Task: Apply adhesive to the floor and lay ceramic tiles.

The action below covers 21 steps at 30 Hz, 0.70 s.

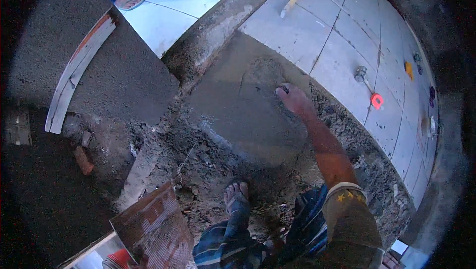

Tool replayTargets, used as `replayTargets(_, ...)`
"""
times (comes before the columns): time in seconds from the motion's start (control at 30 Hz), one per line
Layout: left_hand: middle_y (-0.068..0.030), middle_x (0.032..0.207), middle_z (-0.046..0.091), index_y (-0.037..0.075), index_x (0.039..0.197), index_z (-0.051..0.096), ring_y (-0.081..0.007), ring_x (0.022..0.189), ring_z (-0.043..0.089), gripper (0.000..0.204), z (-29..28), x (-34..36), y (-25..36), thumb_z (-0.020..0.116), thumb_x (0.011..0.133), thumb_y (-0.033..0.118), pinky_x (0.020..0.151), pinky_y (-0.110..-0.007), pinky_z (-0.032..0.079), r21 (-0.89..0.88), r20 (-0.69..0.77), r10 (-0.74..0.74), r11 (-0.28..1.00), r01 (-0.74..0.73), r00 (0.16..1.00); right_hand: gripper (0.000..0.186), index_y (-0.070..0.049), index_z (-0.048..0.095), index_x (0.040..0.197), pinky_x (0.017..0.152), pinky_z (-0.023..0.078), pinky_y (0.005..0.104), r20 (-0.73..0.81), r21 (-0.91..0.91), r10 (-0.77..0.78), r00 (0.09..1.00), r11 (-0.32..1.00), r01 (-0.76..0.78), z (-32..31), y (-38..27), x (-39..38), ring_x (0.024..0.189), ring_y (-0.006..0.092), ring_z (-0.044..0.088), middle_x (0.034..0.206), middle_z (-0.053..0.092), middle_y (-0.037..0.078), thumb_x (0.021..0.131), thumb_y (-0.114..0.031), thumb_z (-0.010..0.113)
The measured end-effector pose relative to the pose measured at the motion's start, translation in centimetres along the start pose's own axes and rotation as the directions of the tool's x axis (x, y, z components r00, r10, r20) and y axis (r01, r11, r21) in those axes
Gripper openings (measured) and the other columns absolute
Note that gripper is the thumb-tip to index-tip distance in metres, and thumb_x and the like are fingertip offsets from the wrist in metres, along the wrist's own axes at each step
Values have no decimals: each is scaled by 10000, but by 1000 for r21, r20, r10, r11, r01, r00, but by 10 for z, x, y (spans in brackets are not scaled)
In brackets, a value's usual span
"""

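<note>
Wet grey mortar (223,95) is lying in a broad patch at the middle of the scene, between a rough dark floor (134,90) on the left and pale tiles (297,31) on the far right. The right hand (296,99) is reaching over the patch's right part, its fingers bending inward. Something dark is showing beside the thumb, perhaps a tool's handle, but the view is too dim to settle it, so I cannot tell whether the grip is pinching anything. The left hand is not showing.

The step in hand seems to be spreading and levelling: the near part is looking fairly smooth, while the far part is looking lumpier. The next move is probably calling for low, light strokes over that raised area, with the bare foot (236,195) keeping clear on the near side.

Loose rubble (347,137) is bordering the patch on the right. Farther out, a red tape measure (377,101) is resting on the tiles, and a wooden plank (79,71) is lying on the left.
</note>
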<state>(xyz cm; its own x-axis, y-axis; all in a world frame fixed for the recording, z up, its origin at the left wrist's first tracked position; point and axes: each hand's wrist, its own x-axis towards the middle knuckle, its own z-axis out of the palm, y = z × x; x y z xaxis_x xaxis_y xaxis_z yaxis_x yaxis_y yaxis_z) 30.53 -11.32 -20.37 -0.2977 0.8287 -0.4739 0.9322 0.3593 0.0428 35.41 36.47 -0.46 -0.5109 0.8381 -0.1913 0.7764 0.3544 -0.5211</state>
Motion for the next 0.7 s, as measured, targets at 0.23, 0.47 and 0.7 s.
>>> replayTargets(0.23, -151, 1331, 490, 82, 1310, 455, -331, 1215, 491, 428, -7, -7, 4, 415, 982, 352, 945, -475, 434, -248, 65, -125, 959, 137, 990, 653, 10, 588, 1224, 887, 488, 513, 129, 89, 204, 971, 972, -216, -3, -19, -38, 994, 425, 635, 1097, 653, 245, 922, -564, 512)
replayTargets(0.47, -179, 1324, 503, 52, 1262, 490, -360, 1257, 466, 428, -58, 15, 31, 359, 1006, 369, 1011, -481, 395, -451, 76, -74, 887, 101, 994, 469, -11, 618, 1094, 420, 450, 428, -199, 606, 547, 813, 721, -337, 81, 75, 63, 454, 219, 538, 581, 533, 65, 916, -443, 579)
replayTargets(0.7, -206, 1431, 430, 127, 1357, 488, -410, 1295, 423, 575, -261, -87, -36, 418, 953, 530, 1068, -556, 330, -835, 177, -608, 324, 445, 774, 420, -69, 647, 1091, 417, 429, 364, 219, 574, 227, 949, 756, -313, 69, -110, 50, 467, 181, 537, 623, 541, 66, 932, -452, 580)
